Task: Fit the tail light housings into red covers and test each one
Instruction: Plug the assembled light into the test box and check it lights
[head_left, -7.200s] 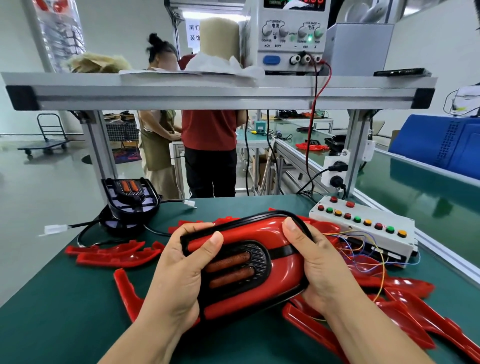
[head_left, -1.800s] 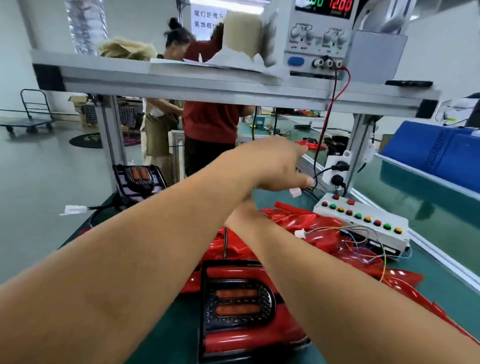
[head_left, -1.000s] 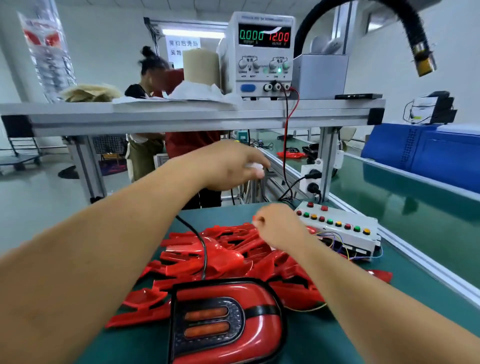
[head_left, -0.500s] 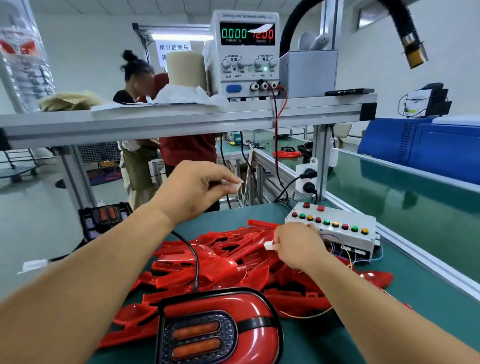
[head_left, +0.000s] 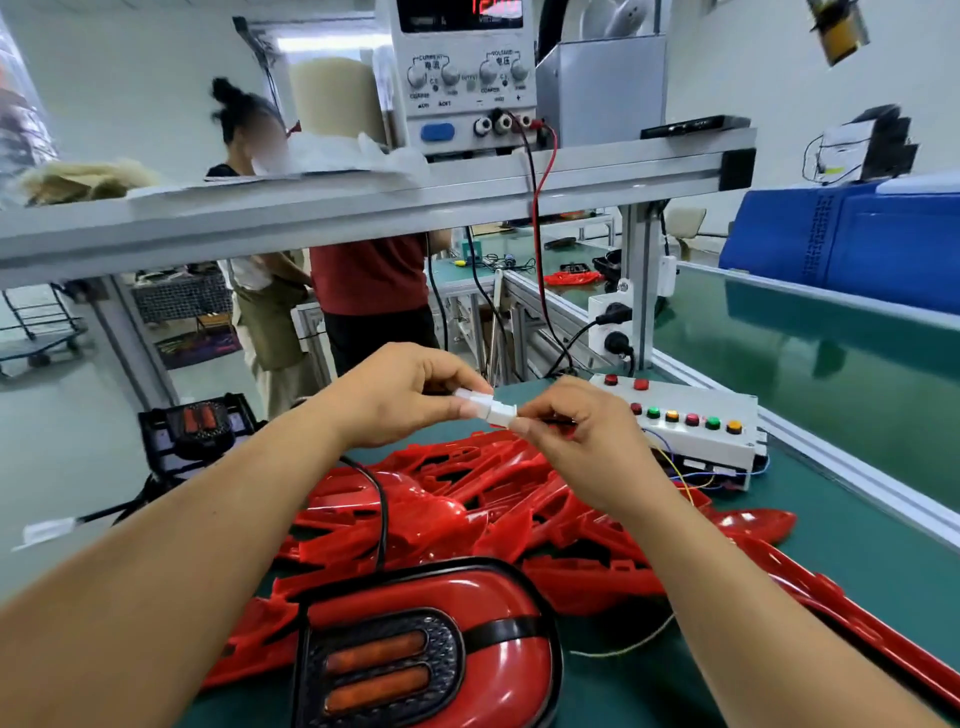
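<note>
- Right now your left hand (head_left: 400, 395) and right hand (head_left: 576, 431) are raised above the green surface (head_left: 857, 561), each pinched shut on one half of the white connectors (head_left: 485, 408), which touch end to end
- Below your wrists lies the assembled tail light (head_left: 426, 644): a glossy red cover around a black housing with two unlit amber bars, its black cable (head_left: 382, 509) rising toward your left hand
- Behind it, loose red covers (head_left: 493, 499) lie heaped beside the button box (head_left: 696, 421)
</note>
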